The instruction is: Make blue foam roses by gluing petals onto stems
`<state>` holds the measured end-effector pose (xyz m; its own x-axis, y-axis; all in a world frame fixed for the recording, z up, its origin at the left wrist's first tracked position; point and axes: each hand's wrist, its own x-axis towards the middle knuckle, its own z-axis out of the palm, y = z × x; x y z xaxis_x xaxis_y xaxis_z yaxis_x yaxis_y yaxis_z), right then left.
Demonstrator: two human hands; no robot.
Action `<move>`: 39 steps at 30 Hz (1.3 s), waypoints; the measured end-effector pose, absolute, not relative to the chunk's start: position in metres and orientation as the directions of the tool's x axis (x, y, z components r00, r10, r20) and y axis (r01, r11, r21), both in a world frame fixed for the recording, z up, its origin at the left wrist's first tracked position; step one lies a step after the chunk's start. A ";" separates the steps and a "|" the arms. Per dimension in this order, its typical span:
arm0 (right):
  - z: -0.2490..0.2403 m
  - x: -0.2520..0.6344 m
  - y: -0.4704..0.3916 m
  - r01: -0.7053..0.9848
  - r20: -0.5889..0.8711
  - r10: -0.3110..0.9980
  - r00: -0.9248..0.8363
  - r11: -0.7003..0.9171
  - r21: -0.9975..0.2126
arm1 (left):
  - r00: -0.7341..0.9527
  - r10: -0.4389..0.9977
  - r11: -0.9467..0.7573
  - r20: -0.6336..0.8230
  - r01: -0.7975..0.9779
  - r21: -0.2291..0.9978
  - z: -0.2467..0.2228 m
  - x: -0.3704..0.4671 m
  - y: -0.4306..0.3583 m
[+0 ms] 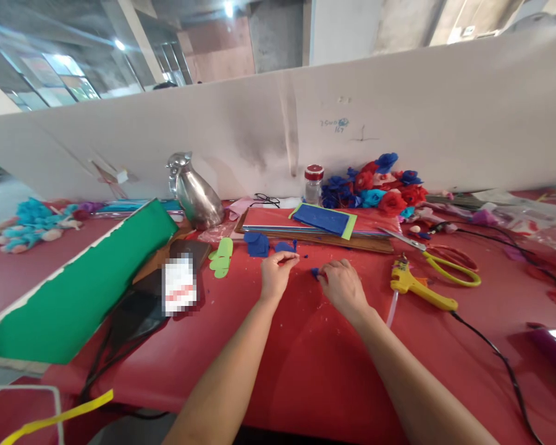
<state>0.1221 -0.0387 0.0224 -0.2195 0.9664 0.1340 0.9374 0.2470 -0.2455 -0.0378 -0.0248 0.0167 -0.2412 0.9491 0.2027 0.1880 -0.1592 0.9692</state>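
Note:
My left hand (275,275) is over the red tabletop, thumb and fingertips pinched together; whatever is between them is too small to make out. Just beyond its fingertips lie a blue paper piece (285,246) and small blue scraps. My right hand (343,285) is curled, knuckles up, with a small blue paper piece (314,272) at its thumb and fingertips. The hand partly hides that piece. Left of my hands are blue rounded paper cutouts (257,245) and light green paper cutouts (221,257).
A yellow glue gun (417,289) and yellow-handled scissors (445,264) lie right. Behind are stacked paper sheets (271,219), a lidded jar (314,188), paper flowers (389,191) and a metal jug (198,194). A green board (88,290) and a phone (185,259) lie left.

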 end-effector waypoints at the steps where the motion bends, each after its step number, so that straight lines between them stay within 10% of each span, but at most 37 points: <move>1: 0.022 0.123 -0.039 0.935 0.138 0.965 -0.222 0.251 -0.252 | -0.240 0.948 -0.163 0.207 0.194 0.968 0.017 -0.038 -0.025; 7: 0.016 0.126 -0.035 0.807 0.269 0.959 -0.090 0.229 -0.544 | -0.237 0.948 -0.195 0.213 0.095 0.976 0.019 -0.035 -0.025; 12: 0.020 0.119 -0.037 0.200 0.070 0.997 0.013 0.066 -0.978 | -0.177 0.975 -0.170 0.134 -0.213 0.962 0.024 -0.027 -0.030; 18: 0.028 0.114 -0.040 -0.262 -0.176 0.983 -0.052 -0.184 -0.947 | -0.080 0.993 0.049 -0.083 -0.357 0.933 0.028 -0.022 -0.035; 39: 0.034 0.115 -0.038 -0.123 -0.088 0.996 -0.016 -0.089 -0.988 | -0.020 0.986 0.159 -0.166 -0.199 0.967 0.033 -0.022 -0.038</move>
<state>0.1148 -0.0377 0.0344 -0.0159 0.9960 -0.0882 -0.1232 -0.0895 -0.9883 -0.0219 -0.0378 0.0326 -0.0202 0.9859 -0.1660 -0.1986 0.1587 0.9671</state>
